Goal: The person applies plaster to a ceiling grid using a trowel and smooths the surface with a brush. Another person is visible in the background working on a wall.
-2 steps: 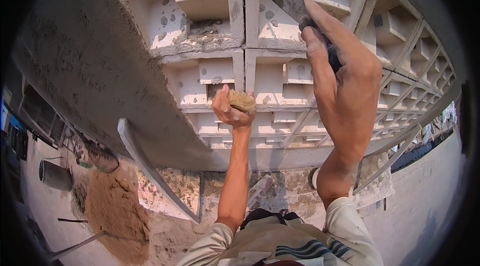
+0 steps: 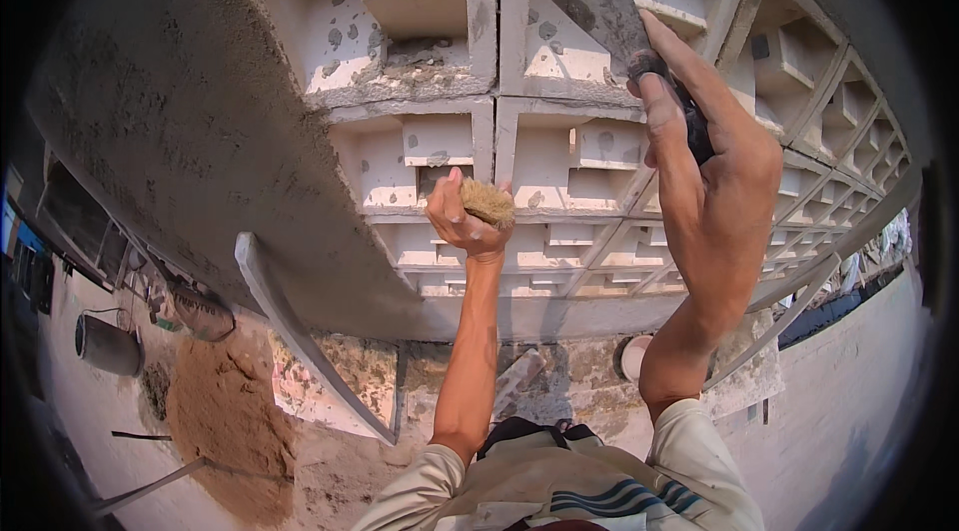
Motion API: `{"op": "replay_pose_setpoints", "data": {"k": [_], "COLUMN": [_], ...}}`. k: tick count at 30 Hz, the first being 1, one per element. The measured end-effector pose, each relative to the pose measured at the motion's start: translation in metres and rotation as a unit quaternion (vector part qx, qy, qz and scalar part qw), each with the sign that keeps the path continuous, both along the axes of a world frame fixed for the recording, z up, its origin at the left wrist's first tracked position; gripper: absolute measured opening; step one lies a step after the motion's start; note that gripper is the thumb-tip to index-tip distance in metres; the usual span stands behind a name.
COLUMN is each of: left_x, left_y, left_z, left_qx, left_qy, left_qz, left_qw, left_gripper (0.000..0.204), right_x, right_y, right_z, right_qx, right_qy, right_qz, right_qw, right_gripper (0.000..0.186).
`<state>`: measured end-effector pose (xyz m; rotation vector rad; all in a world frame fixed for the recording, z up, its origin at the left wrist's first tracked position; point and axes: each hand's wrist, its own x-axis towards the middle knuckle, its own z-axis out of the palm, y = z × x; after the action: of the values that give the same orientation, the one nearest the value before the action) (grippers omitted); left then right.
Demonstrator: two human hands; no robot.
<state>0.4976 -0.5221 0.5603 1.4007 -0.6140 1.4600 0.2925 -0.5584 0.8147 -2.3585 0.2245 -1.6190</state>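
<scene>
In front of me is a wall of pale ventilation blocks (image 2: 571, 113), with grey mortar spots on the upper ones. My right hand (image 2: 724, 181) grips the dark handle of a pointed trowel (image 2: 591, 1). Its mortar-stained blade points up and to the left, before an upper block; I cannot tell whether it touches. Lower and further left, my left hand (image 2: 458, 223) is closed round a tan, fibrous, sponge-like pad (image 2: 487, 202), close to the joint between two block columns. The palm side of that hand is hidden.
Grey plaster (image 2: 170, 121) covers the wall on the left. A curved pale bar (image 2: 300, 346) rises at lower left. Below lie a heap of brown sand (image 2: 235, 431) and a dark bucket (image 2: 108, 346). Beside my right forearm sits a round pale container (image 2: 632, 357).
My right hand and the trowel have shifted a little right and down across the blocks. My left hand with the pad stays almost in place.
</scene>
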Motion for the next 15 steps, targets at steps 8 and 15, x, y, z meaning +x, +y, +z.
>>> {"op": "replay_pose_setpoints", "data": {"k": [8,15], "left_x": [0.002,0.005], "left_y": [-0.003,-0.003], "left_z": [-0.002,-0.004], "left_qx": [-0.007,-0.026], "left_qy": [0.005,0.007], "left_qz": [0.005,0.01], "left_qw": [1.0,1.0], "left_gripper": [0.073,0.074], "right_x": [-0.019,-0.01], "right_y": [0.023,0.04], "right_z": [-0.067,-0.061], "right_qx": [0.277,0.129], "right_qy": [0.047,0.117], "right_qz": [0.051,-0.038], "right_qw": [0.958,0.984], "right_gripper": [0.036,0.037]}}
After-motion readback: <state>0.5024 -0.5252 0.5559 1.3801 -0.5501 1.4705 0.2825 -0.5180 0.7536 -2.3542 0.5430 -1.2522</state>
